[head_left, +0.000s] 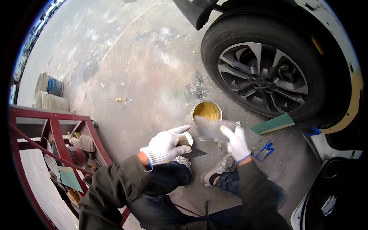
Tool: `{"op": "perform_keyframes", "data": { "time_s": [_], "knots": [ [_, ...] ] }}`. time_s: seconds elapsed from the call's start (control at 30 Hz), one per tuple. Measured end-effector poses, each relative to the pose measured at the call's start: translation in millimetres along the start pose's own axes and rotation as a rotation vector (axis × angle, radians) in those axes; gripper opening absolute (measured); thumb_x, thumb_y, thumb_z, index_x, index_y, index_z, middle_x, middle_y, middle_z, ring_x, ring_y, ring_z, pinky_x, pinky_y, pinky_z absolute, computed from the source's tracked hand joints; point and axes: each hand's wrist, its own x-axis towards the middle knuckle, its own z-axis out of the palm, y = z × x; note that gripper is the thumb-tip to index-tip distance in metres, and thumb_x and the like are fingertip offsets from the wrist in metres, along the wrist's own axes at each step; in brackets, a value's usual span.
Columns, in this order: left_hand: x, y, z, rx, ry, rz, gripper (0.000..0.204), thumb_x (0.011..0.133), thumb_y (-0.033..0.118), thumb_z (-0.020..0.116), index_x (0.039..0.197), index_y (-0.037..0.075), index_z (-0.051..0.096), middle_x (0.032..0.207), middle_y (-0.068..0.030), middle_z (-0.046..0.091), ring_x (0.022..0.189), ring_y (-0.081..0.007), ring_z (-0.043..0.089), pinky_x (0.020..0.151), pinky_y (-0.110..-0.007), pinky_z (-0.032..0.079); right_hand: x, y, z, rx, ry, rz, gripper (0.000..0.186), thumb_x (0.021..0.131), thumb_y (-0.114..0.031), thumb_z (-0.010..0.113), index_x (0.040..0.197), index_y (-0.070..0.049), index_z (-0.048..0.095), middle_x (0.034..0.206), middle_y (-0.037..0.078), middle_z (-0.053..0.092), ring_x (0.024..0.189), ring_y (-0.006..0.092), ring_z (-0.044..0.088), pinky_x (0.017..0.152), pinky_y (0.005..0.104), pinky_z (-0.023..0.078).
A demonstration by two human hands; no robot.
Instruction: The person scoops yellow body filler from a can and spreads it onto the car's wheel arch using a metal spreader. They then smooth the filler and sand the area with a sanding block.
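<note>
Being gripped by the curled, white-gloved left hand [164, 145] is a dark triangular scraper [197, 153]; by the closed right hand [237, 145], a blurred grey blade [210, 128] toward ten o'clock.

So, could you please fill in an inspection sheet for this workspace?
Surface: concrete floor, stained with pale and dark patches.
Job's things: open tin on the floor with yellow paste inside; flat grey blade, motion-blurred, by its near edge; dark-bladed tool.
Clutter: green sheet beside the wheel; tangled blue strip; yellow crumbs.
Hands: both in white gloves; left hand grips the dark-bladed tool, one finger extended; right hand grips the flat grey blade.
Cables: nothing seen.
Surroundings: car wheel at upper right; buckets at left; red metal rack at lower left, with assorted items.
</note>
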Motion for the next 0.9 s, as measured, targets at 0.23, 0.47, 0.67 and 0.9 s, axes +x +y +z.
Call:
{"op": "perform_keyframes", "data": {
  "time_s": [0.23, 0.47, 0.67, 0.9],
  "knots": [
    [66.9, -59.1, 55.9, 0.548, -0.229, 0.224, 0.047, 0.082, 0.022, 0.07, 0.125, 0.007, 0.062, 0.149, -0.0153, 0.045, 0.131, -0.0332, 0.05, 0.105, -0.039, 0.045, 126.6, 32.0, 5.4, -1.672, 0.037, -0.374, 0.034, 0.095, -0.025, 0.051, 0.118, -0.002, 0.063, 0.102, 0.023, 0.07, 0.092, 0.0365, 0.07, 0.077, 0.0479, 0.056],
    [105.3, -112.7, 108.5, 0.717, -0.389, 0.075, 0.049, 0.095, 0.027, 0.044, 0.144, 0.023, 0.039, 0.163, -0.0083, 0.026, 0.144, -0.0302, 0.036, 0.115, -0.039, 0.032, 191.8, 88.8, 6.5, -1.97, 0.009, -0.354, 0.026, 0.096, -0.016, 0.046, 0.112, -0.004, 0.063, 0.101, 0.019, 0.069, 0.092, 0.0373, 0.069, 0.078, 0.048, 0.055],
    [110.1, -93.6, 101.7, 0.607, -0.301, 0.011, 0.033, 0.087, 0.022, 0.062, 0.118, 0.025, 0.073, 0.164, -0.0063, 0.024, 0.142, -0.0352, 0.038, 0.114, -0.04, 0.037, 204.8, 97.8, 7.7, -1.838, 0.006, -0.229, 0.023, 0.09, -0.016, 0.053, 0.096, -0.005, 0.073, 0.1, 0.02, 0.071, 0.095, 0.0367, 0.069, 0.083, 0.0456, 0.056],
    [111.3, -76.3, 78.6, 0.725, -0.442, 0.087, 0.034, 0.085, 0.021, 0.065, 0.118, 0.022, 0.073, 0.165, -0.0059, 0.021, 0.146, -0.0361, 0.032, 0.117, -0.042, 0.034, 201.1, 76.3, 11.5, -1.74, -0.028, -0.02, 0.025, 0.084, -0.017, 0.059, 0.101, -0.007, 0.074, 0.105, 0.022, 0.07, 0.1, 0.0389, 0.068, 0.087, 0.046, 0.055]
  ]
}}
